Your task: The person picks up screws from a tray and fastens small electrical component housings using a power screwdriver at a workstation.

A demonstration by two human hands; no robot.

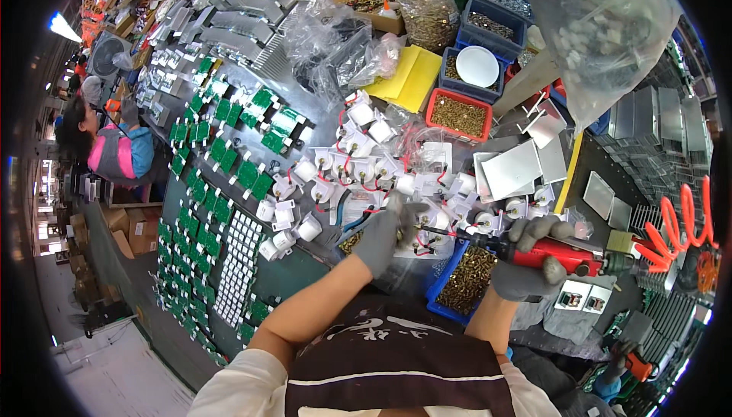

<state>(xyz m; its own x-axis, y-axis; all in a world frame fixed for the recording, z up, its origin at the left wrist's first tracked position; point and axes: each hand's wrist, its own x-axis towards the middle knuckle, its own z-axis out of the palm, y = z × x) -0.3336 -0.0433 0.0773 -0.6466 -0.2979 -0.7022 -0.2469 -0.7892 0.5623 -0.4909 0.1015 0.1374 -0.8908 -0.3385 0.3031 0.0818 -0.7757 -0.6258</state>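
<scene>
My right hand, in a grey glove, is closed around a red power screwdriver held nearly level. Its long bit points left, to the fingertips of my left hand. That hand, gloved in grey too, has its fingers pressed together at the bit's tip; what they grip is too small and covered to name. White plastic parts with red wires lie in a crowd just beyond both hands. Close below the bit stands a blue bin holding brass-coloured screws.
Green circuit boards and a block of white pieces cover the left. At the back stand a red tray of screws, blue bins and yellow sheets. A clear bag and an orange coiled hose are at right.
</scene>
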